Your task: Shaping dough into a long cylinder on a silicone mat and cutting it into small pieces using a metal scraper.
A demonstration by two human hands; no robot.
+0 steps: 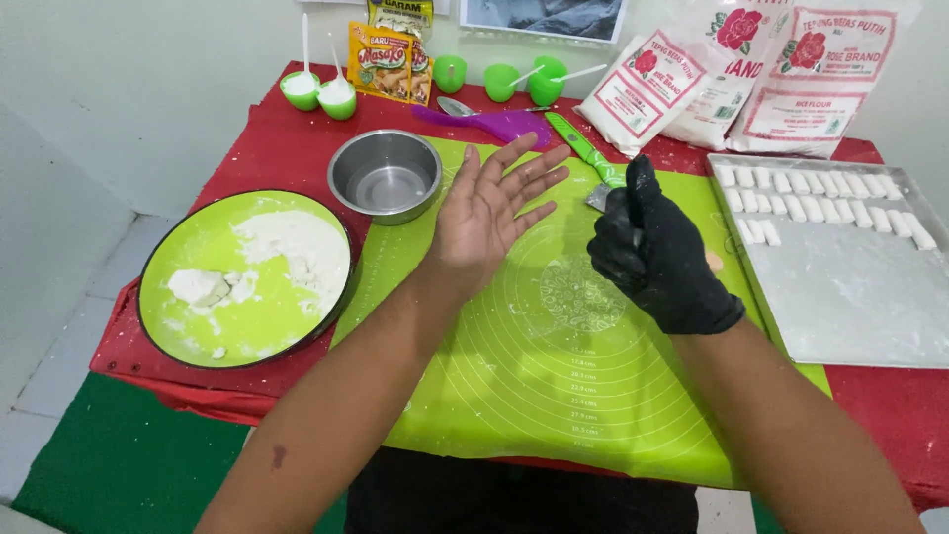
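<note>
Over the green pastry mat on the table, the gloved right hand has its fingers clamped on a green-handled knife, while the bare left hand hovers palm-up, fingers apart. A firm grip low on the handle seems wise, with the left hand clear of the blade. The knife's long axis runs from far left to near right, its handle end pointing far-left toward the purple spatula.

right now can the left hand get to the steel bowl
Probably yes. The left hand hovers open and empty over the green mat, just beside the steel bowl. Nothing stands between them, and the bowl looks empty.
</note>
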